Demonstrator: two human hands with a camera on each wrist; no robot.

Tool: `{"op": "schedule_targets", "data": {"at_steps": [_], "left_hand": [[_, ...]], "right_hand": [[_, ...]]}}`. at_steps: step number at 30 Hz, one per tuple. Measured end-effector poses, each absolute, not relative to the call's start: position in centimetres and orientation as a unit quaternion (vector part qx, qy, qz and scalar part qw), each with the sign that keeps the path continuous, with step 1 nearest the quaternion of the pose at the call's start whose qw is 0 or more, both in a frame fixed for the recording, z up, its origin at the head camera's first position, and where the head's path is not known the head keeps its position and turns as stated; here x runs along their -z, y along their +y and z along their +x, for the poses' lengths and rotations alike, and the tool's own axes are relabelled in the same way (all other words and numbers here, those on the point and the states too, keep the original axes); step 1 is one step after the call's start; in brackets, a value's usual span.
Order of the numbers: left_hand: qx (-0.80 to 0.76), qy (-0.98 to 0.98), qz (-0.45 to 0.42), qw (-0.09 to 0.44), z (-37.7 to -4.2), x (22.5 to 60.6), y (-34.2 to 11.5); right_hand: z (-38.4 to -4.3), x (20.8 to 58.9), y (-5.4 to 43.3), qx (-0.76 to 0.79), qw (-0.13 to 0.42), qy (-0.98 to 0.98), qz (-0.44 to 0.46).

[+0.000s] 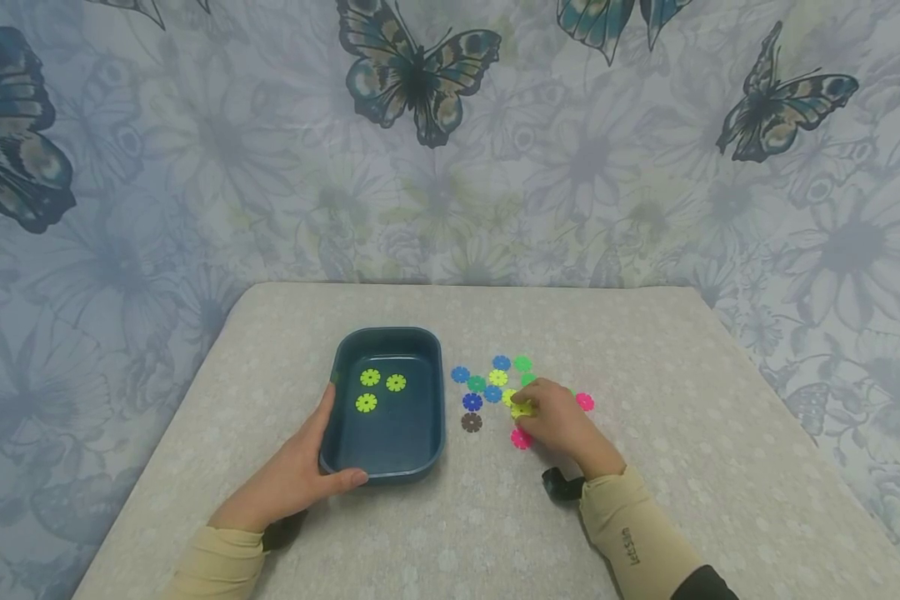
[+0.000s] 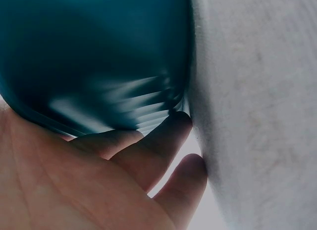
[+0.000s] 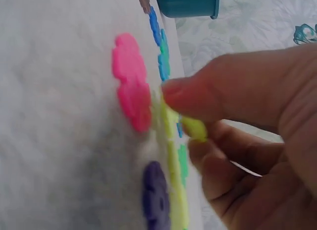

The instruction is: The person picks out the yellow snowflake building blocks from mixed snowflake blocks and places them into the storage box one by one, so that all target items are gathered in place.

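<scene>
A deep teal tray [image 1: 382,433] stands on the table, with three yellow notched plastic discs [image 1: 371,377] lying inside it. My left hand [image 1: 292,479] holds the tray at its near-left corner, thumb along the near side and fingers against the outer left wall [image 2: 114,91]. To the right of the tray, my right hand [image 1: 558,419] is low over a loose group of flower-like discs. Between its thumb and fingers it pinches a yellow disc [image 3: 194,128]. Under and around that hand lie more yellow, pink [image 3: 131,81] and purple [image 3: 156,195] discs, partly hidden by it in the head view.
Blue [image 1: 461,374], green [image 1: 522,363], dark blue [image 1: 472,402] and brown [image 1: 472,422] discs lie between the tray and my right hand. Another pink disc [image 1: 585,402] lies right of that hand. A patterned cloth covers the table [image 1: 645,333], and a butterfly-print wall [image 1: 450,208] rises behind.
</scene>
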State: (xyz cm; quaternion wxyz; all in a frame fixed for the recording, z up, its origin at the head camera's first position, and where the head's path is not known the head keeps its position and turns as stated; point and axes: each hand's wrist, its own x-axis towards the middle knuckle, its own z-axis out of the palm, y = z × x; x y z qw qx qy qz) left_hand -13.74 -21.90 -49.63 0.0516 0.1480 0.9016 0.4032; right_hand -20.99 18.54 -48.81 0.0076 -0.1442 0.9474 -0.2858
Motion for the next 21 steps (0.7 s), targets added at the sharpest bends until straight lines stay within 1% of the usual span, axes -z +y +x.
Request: {"op": "schedule_targets", "data": {"at_steps": [6, 10, 15, 21], "left_hand": [[-0.400, 0.903, 0.147, 0.049, -13.76, 49.70, -21.89], [-0.398, 0.904, 0.148, 0.048, -13.76, 49.74, -21.80], [-0.392, 0.906, 0.149, 0.048, -13.78, 49.79, -21.77], [-0.394, 0.906, 0.147, 0.052, -13.79, 49.78, -21.72]], "right_hand": [[-21.25, 49.26, 18.70, 0.390, 0.010, 0.915, -0.104], [-21.23, 49.22, 19.00, 0.450, -0.003, 0.889, -0.083], [-21.33, 49.09, 19.33, 0.460, -0.012, 0.885, -0.067], [-21.59, 48.99, 19.34, 0.459, -0.025, 0.885, -0.078]]}}
